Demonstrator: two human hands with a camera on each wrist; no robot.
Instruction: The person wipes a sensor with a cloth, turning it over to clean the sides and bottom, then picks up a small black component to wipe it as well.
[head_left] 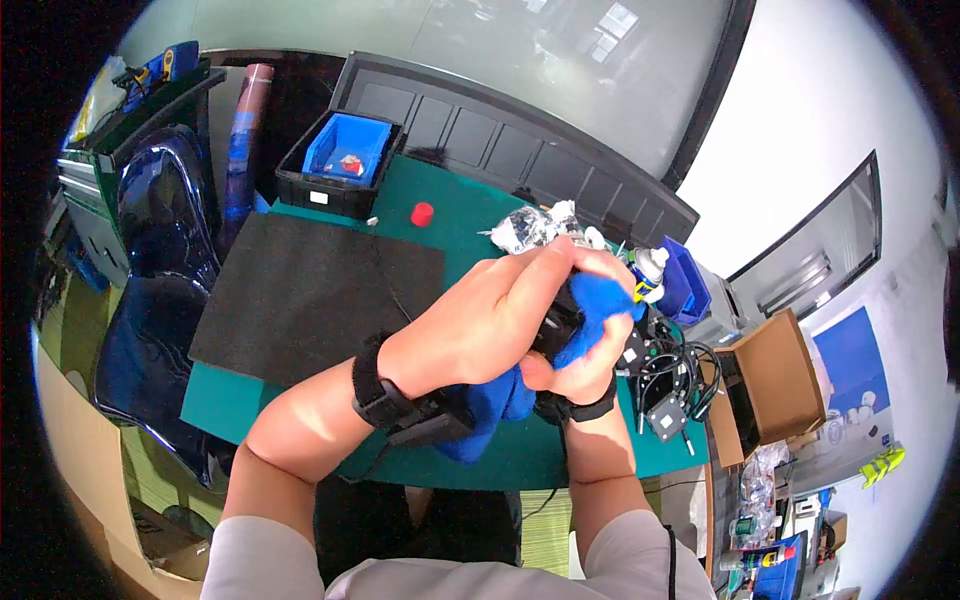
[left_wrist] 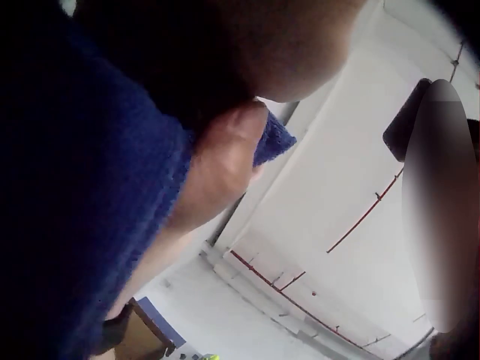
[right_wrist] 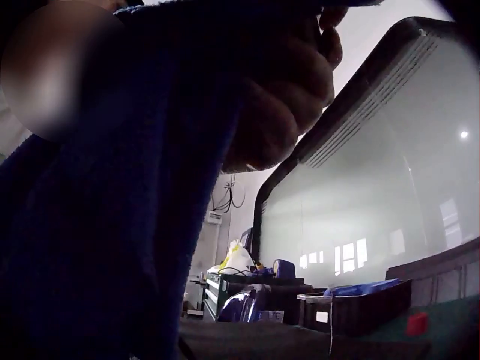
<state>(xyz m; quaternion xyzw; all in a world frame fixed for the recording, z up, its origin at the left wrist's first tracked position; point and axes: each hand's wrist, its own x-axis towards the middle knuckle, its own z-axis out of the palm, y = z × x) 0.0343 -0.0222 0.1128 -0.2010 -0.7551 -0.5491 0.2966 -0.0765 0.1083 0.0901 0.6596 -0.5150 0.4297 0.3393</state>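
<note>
My two hands come together over the middle of the green table, with a blue towel (head_left: 600,305) between them. The left hand (head_left: 465,320) curves over the top and grips the towel from the left. From below and the right, the right hand (head_left: 595,375) holds it, thumb toward the left palm. A dark object shows in the gap between the hands, mostly hidden. Loose towel hangs beneath the left wrist. Up close in the left wrist view, the towel (left_wrist: 90,195) passes beside bent fingers (left_wrist: 221,161). Curled fingers (right_wrist: 277,112) grip the towel (right_wrist: 97,217) in the right wrist view.
A dark grey mat (head_left: 300,290) covers the table's left part. Behind it are a black bin (head_left: 325,195) holding a blue tray, and a red cap (head_left: 422,214). Crumpled foil (head_left: 525,228), a white-capped bottle (head_left: 648,270) and tangled black cables (head_left: 675,375) lie beyond and right of the hands.
</note>
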